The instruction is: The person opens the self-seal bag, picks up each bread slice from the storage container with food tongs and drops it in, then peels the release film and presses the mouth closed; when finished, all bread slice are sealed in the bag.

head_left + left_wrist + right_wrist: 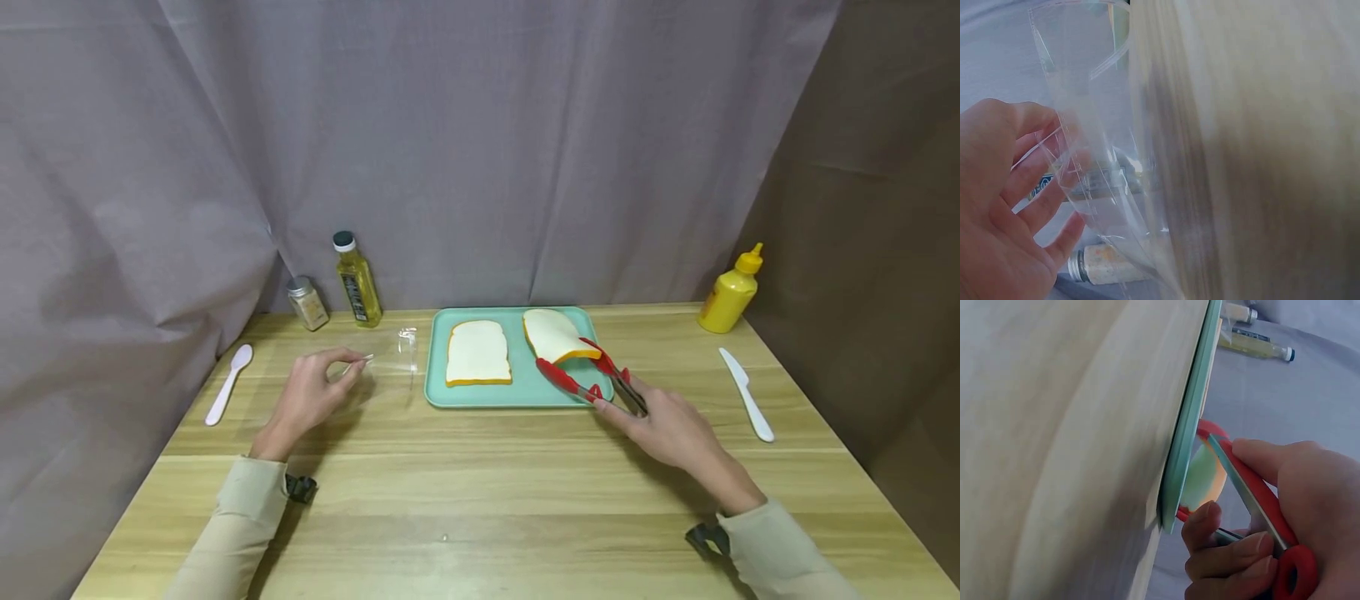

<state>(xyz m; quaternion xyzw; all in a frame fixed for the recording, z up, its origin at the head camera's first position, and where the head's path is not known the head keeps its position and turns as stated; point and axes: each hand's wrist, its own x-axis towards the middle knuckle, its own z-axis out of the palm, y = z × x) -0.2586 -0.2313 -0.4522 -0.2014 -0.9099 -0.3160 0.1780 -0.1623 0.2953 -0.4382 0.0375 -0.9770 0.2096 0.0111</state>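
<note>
Right hand (671, 429) forms one grip, fingers curled round red tongs (592, 375) whose tips clamp the near edge of the right bread slice (557, 335), lifting it tilted off the teal tray (438, 392). It looks light and spongy, so I judge a gentle pinch well in from the crust holds best. Left hand (307, 398) pinches a clear plastic bag (390, 358), thin, floppy and probably slippery, just left of the tray on the worktop (480, 500).

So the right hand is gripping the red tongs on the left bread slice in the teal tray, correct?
Not quite: in the head view the right hand grips the red tongs on the right bread slice, not the left one, in the teal tray.
</note>
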